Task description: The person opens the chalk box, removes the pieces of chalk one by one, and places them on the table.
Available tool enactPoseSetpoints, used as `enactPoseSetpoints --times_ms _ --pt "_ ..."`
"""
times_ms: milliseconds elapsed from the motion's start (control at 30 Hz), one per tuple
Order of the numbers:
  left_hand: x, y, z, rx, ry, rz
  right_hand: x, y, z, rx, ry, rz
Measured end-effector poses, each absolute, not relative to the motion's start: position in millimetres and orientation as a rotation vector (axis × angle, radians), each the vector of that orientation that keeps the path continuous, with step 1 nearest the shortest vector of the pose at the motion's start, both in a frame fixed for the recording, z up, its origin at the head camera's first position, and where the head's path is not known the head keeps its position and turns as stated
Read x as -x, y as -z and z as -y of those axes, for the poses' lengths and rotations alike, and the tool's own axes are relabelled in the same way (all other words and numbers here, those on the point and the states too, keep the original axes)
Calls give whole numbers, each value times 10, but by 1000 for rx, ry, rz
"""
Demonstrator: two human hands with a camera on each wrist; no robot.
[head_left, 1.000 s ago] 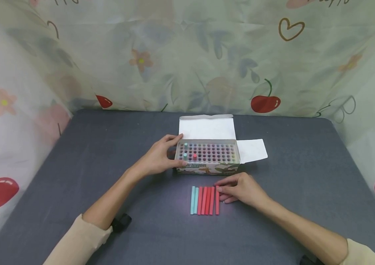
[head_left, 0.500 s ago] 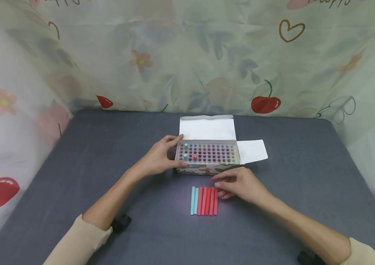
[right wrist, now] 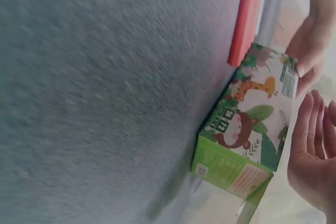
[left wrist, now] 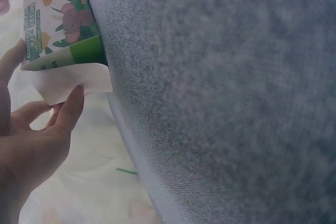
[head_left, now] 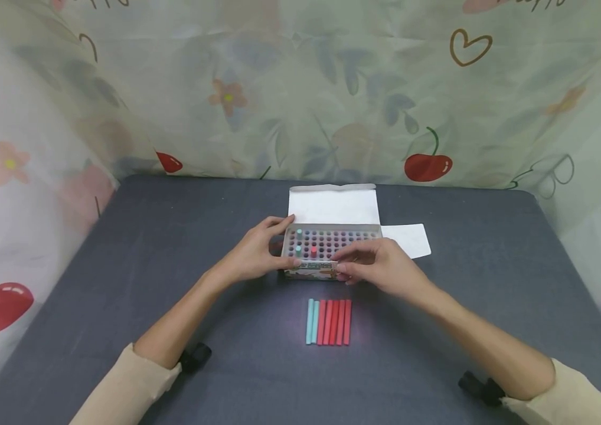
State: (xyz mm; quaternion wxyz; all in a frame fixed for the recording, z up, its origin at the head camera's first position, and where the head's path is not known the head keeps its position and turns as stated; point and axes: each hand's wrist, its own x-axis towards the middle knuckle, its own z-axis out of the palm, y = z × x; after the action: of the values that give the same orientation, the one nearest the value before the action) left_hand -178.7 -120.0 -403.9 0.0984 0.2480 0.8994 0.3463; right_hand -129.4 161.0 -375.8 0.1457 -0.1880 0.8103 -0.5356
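An open chalk box (head_left: pixel 308 273) with a holed tray stands mid-table. Two light-blue chalk ends and one red end (head_left: pixel 313 251) show in its holes. My left hand (head_left: pixel 255 251) holds the box's left end, thumb at the front rim and fingers at the rear corner. In the left wrist view, its fingers lie by a white side flap (left wrist: pixel 73 83). My right hand (head_left: pixel 385 268) hovers over the box's front right, fingers extended and nothing visible in them. In front of the box lies a row of chalk sticks, two light blue (head_left: pixel 313 321) and several red (head_left: pixel 334 322).
The raised white lid (head_left: pixel 334 205) stands behind the box, and another white flap (head_left: pixel 409 239) sticks out on the right. A dark grey cloth (head_left: pixel 215 378) covers the table. A patterned curtain (head_left: pixel 290 88) hangs along its back and sides.
My right hand has set the rightmost red chalk against the row, let go, and moved up and forward to the box. The left hand has kept its place.
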Motion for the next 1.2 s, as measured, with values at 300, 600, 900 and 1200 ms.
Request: enactPoseSetpoints --times_ms 300,600,900,1200 --pt "1796 4049 1214 -743 -1042 -2642 1501 3715 -1547 575 1504 -2438" --pt "1795 4042 1212 -734 -1064 -2632 1701 3789 -1497 646 1459 -2452" --pt "1795 4053 1227 -747 -1073 -2634 1799 3852 -1409 689 1412 -2411" --pt "1796 4048 1222 -751 -1076 -2639 1854 3879 -1317 736 1256 -2439"
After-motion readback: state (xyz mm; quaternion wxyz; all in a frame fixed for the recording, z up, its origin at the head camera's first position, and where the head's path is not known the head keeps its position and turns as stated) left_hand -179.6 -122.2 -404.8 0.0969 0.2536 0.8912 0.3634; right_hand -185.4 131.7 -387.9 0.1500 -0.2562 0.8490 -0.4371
